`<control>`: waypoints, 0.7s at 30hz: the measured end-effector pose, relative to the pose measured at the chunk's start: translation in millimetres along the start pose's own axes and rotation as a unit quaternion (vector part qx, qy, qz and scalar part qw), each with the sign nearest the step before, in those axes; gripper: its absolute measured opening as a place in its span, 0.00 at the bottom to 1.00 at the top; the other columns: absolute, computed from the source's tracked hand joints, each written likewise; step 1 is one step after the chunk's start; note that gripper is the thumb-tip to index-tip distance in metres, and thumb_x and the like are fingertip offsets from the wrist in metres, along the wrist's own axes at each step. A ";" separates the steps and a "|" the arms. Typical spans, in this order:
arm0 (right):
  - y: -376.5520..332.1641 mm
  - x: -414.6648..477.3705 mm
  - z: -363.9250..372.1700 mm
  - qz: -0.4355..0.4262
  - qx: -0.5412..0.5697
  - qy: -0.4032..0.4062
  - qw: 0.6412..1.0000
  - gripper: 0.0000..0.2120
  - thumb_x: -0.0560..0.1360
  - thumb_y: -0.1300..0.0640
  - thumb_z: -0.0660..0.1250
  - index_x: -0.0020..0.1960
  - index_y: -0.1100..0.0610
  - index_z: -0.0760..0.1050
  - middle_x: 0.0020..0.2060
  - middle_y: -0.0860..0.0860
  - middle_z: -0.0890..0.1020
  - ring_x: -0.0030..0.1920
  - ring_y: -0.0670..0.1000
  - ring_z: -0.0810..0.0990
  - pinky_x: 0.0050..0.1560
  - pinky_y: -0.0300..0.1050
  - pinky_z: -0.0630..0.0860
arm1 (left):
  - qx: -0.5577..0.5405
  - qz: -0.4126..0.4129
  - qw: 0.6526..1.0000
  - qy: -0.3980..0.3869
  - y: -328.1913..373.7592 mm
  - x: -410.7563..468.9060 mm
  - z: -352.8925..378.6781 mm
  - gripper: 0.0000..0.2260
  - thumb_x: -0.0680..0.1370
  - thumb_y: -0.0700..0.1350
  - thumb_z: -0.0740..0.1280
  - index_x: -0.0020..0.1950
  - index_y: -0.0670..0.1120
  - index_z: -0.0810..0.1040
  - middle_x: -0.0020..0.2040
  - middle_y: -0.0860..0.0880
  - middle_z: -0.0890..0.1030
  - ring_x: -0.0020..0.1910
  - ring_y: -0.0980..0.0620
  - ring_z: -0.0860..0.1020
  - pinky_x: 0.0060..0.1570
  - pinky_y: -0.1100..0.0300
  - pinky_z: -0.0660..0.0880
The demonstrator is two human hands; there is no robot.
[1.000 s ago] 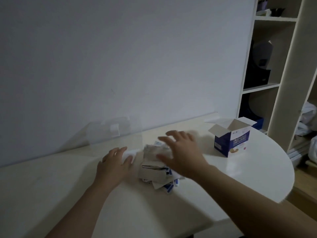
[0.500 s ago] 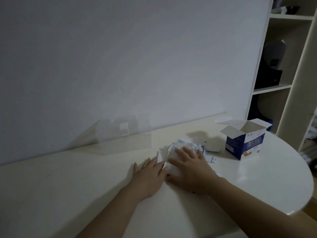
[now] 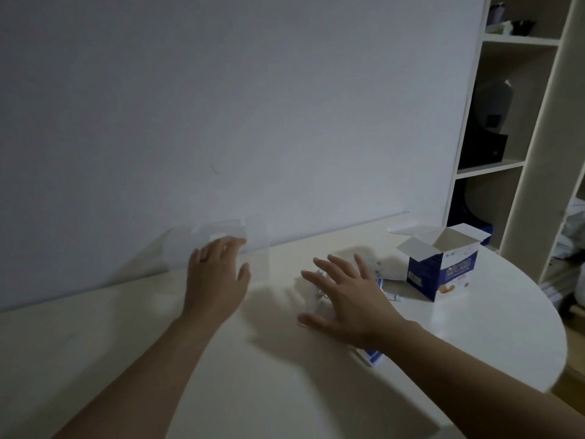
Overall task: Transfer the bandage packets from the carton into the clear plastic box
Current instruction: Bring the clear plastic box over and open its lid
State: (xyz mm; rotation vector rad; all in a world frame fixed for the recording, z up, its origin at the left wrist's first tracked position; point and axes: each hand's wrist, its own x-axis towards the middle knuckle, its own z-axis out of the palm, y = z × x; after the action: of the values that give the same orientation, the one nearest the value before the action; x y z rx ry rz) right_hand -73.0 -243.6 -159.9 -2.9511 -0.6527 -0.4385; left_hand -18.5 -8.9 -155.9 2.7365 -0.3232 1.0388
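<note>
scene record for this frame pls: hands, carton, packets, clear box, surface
left hand: open, fingers spread, reaching to the clear plastic box, holding nothing
right hand: open, palm down over the packet pile; contact unclear
carton: blue and white, upright, top flaps open, right of the pile; contents not visible
bandage packets: loose on the table between right hand and carton; one shows under the right wrist
clear plastic box: against the wall, no packets seen in it
table: white, rounded right end
</note>
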 end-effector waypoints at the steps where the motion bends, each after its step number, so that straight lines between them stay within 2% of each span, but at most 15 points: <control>1: -6.8 8.2 -1.9 -0.008 -0.001 0.001 1.000 0.37 0.71 0.28 0.49 0.75 0.43 0.51 0.76 0.48 0.53 0.76 0.50 0.47 0.74 0.57 0.38 | 0.027 -0.023 0.999 -0.014 -9.9 4.0 -4.3 0.22 0.73 0.50 0.61 0.65 0.45 0.73 0.65 0.43 0.75 0.63 0.41 0.73 0.63 0.40 0.67; 3: -21.1 29.1 -5.0 -0.017 0.007 -0.004 1.000 0.35 0.74 0.32 0.55 0.76 0.45 0.51 0.76 0.49 0.55 0.76 0.51 0.51 0.75 0.56 0.42 | 0.064 -0.071 0.992 -0.088 -26.9 7.7 -6.8 0.25 0.76 0.50 0.62 0.73 0.49 0.64 0.75 0.46 0.63 0.73 0.43 0.60 0.70 0.40 0.56; 5: -35.5 53.0 -4.6 -0.016 0.042 -0.013 0.999 0.36 0.74 0.37 0.60 0.76 0.47 0.50 0.76 0.52 0.57 0.74 0.53 0.57 0.75 0.54 0.52 | 0.078 -0.104 0.979 -0.157 -41.7 8.1 -5.8 0.28 0.79 0.53 0.59 0.77 0.53 0.53 0.78 0.49 0.50 0.76 0.44 0.49 0.72 0.41 0.50; 7: -47.8 72.8 1.0 0.007 0.115 -0.033 0.993 0.38 0.74 0.40 0.64 0.76 0.48 0.49 0.75 0.54 0.58 0.73 0.56 0.60 0.72 0.53 0.60 | 0.074 -0.126 0.970 -0.196 -48.0 5.3 -4.8 0.30 0.79 0.54 0.58 0.77 0.53 0.49 0.79 0.50 0.45 0.77 0.44 0.45 0.73 0.41 0.51; 9: -54.6 92.2 7.5 0.035 0.185 -0.040 0.981 0.40 0.74 0.43 0.66 0.77 0.48 0.46 0.75 0.55 0.55 0.73 0.57 0.59 0.71 0.53 0.62 | 0.053 -0.134 0.969 -0.202 -51.0 8.2 -5.3 0.30 0.79 0.54 0.58 0.77 0.53 0.48 0.79 0.49 0.44 0.77 0.43 0.44 0.73 0.43 0.54; 11: -58.1 111.7 6.2 0.061 0.224 -0.029 0.972 0.41 0.74 0.45 0.67 0.76 0.45 0.43 0.76 0.56 0.50 0.75 0.58 0.56 0.71 0.54 0.60 | 0.037 -0.151 0.969 -0.190 -54.7 17.5 -10.4 0.30 0.79 0.53 0.59 0.77 0.53 0.48 0.78 0.49 0.44 0.76 0.41 0.44 0.73 0.44 0.55; 14: -55.9 130.0 3.6 0.080 0.245 -0.032 0.966 0.42 0.74 0.47 0.68 0.76 0.43 0.42 0.76 0.58 0.45 0.74 0.60 0.59 0.70 0.53 0.62 | 0.008 -0.189 0.959 -0.209 -61.9 27.7 -11.5 0.30 0.79 0.52 0.60 0.77 0.54 0.49 0.78 0.47 0.45 0.76 0.38 0.46 0.73 0.45 0.55; 17: -58.5 139.9 7.1 0.081 0.276 -0.066 0.956 0.41 0.73 0.48 0.69 0.77 0.45 0.46 0.75 0.59 0.52 0.71 0.59 0.63 0.68 0.48 0.63 | -0.031 -0.219 0.953 -0.208 -65.7 28.9 -12.5 0.29 0.78 0.51 0.61 0.77 0.53 0.54 0.77 0.45 0.49 0.74 0.37 0.54 0.72 0.48 0.58; 21: -64.7 141.5 7.6 0.077 0.282 -0.057 0.954 0.39 0.71 0.48 0.71 0.76 0.47 0.54 0.71 0.58 0.60 0.64 0.56 0.71 0.64 0.44 0.67 | -0.030 -0.237 0.957 -0.165 -65.8 25.3 -20.9 0.25 0.77 0.51 0.62 0.74 0.52 0.61 0.74 0.47 0.58 0.66 0.38 0.65 0.66 0.51 0.66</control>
State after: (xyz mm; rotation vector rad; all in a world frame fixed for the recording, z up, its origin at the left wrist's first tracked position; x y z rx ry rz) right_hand 24.2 -127.3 -123.8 -2.4620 -0.4544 -0.0487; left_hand 4.7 56.1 -130.5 2.7186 0.2477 0.4424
